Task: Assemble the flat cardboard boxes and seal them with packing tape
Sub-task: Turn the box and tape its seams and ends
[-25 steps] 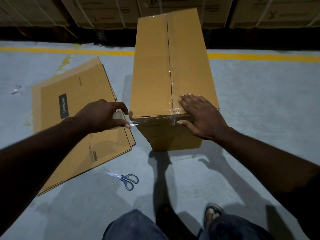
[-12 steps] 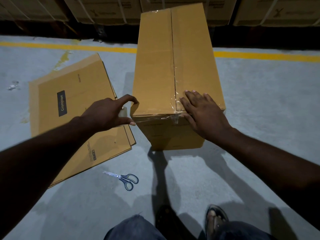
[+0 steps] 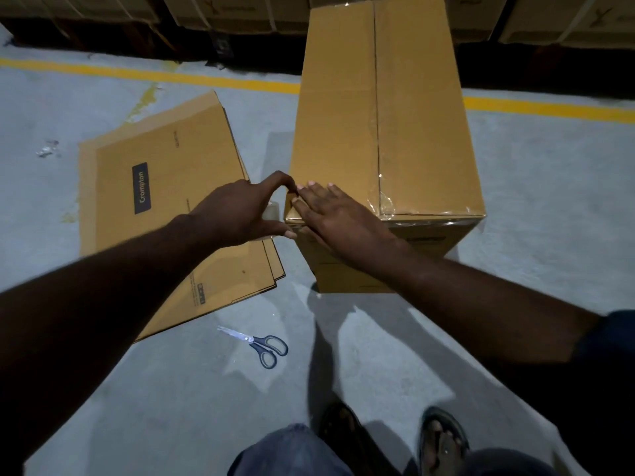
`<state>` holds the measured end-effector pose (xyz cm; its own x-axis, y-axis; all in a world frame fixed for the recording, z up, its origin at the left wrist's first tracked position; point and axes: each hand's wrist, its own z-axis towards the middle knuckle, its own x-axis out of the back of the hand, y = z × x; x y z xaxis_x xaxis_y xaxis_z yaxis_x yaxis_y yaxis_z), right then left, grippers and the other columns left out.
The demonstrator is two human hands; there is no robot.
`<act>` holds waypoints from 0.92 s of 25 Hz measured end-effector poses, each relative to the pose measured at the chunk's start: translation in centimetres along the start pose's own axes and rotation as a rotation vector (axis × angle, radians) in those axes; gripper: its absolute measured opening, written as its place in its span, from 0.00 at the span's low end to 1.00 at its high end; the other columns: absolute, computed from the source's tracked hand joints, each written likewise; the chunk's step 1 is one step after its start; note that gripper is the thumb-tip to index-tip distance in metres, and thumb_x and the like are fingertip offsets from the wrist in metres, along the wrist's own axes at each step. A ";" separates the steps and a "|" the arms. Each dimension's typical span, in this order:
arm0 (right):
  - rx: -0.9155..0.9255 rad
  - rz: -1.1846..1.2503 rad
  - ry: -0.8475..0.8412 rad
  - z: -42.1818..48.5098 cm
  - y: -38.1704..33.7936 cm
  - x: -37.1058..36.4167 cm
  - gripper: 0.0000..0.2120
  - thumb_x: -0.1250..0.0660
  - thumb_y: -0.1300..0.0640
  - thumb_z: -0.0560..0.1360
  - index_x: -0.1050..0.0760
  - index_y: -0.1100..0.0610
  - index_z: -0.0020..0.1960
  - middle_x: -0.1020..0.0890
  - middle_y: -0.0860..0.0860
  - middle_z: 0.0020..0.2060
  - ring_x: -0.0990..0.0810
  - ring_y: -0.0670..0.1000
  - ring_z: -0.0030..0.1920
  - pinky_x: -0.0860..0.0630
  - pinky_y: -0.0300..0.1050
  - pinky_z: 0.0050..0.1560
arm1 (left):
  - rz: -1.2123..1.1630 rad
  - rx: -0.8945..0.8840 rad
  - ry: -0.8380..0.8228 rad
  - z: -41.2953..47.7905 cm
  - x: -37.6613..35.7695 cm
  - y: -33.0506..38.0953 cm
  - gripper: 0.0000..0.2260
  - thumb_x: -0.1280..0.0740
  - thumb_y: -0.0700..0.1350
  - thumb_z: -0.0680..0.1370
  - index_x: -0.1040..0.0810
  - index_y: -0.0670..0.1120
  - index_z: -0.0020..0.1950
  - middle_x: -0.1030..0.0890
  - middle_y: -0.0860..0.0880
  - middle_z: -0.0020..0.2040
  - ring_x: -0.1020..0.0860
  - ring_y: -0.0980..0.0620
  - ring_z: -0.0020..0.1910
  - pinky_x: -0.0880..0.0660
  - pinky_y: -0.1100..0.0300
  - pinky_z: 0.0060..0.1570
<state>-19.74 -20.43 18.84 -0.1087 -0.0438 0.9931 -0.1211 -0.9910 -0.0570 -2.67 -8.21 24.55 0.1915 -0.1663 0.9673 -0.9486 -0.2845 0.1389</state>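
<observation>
My right hand point(image 3: 338, 218) lies flat, fingers spread, on the near left corner of the assembled box point(image 3: 381, 132), which stands on the floor point(image 3: 549, 201) with clear tape along its top seam. My left hand point(image 3: 240, 211) curls around the tape roll point(image 3: 273, 209) just beside that corner, above the flat cardboard point(image 3: 165, 201); scissors point(image 3: 261, 345) lie nearer me.

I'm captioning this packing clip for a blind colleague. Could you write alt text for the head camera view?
Both hands meet at the near left corner of an upright cardboard box: the right hand lies flat on it, the left hand holds a tape roll beside it. Clear tape runs along the box's seam; flattened boxes and scissors lie on the floor.
</observation>
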 end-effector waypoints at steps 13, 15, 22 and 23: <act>0.041 -0.008 0.199 -0.7 0.6 -1.8 0.25 0.34 0.54 0.81 0.32 0.62 0.74 0.29 0.62 0.73 0.30 0.62 0.73 0.34 0.59 0.72 | 0.021 -0.128 0.133 -4.2 -0.3 -5.5 0.35 0.46 0.76 0.72 0.23 0.55 0.66 0.15 0.49 0.49 0.18 0.49 0.41 0.25 0.60 0.37; 0.002 0.034 0.170 -0.7 0.1 -1.1 0.26 0.45 0.47 0.83 0.32 0.62 0.75 0.29 0.61 0.73 0.30 0.62 0.73 0.35 0.61 0.73 | -0.011 -0.136 0.145 -4.1 -0.6 -5.6 0.31 0.42 0.74 0.73 0.22 0.54 0.64 0.15 0.49 0.49 0.19 0.51 0.40 0.26 0.60 0.38; -0.033 -0.067 0.046 2.2 -3.3 -0.4 0.27 0.39 0.43 0.81 0.32 0.59 0.74 0.30 0.60 0.74 0.34 0.62 0.75 0.40 0.66 0.73 | -0.023 -0.164 0.135 -3.1 0.0 -5.9 0.29 0.40 0.70 0.72 0.21 0.53 0.63 0.15 0.50 0.49 0.20 0.52 0.40 0.29 0.61 0.37; -0.009 -0.038 0.052 2.7 -3.2 -0.5 0.26 0.37 0.45 0.81 0.30 0.59 0.73 0.29 0.59 0.73 0.34 0.61 0.75 0.39 0.64 0.73 | -0.019 -0.163 0.130 -3.1 0.1 -5.9 0.29 0.40 0.70 0.71 0.21 0.53 0.63 0.15 0.50 0.49 0.20 0.52 0.40 0.30 0.61 0.37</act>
<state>-16.59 -17.54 18.80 -0.1552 0.0006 0.9879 -0.1347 -0.9907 -0.0206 2.17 -3.66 24.42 0.1856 -0.0363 0.9820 -0.9753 -0.1283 0.1796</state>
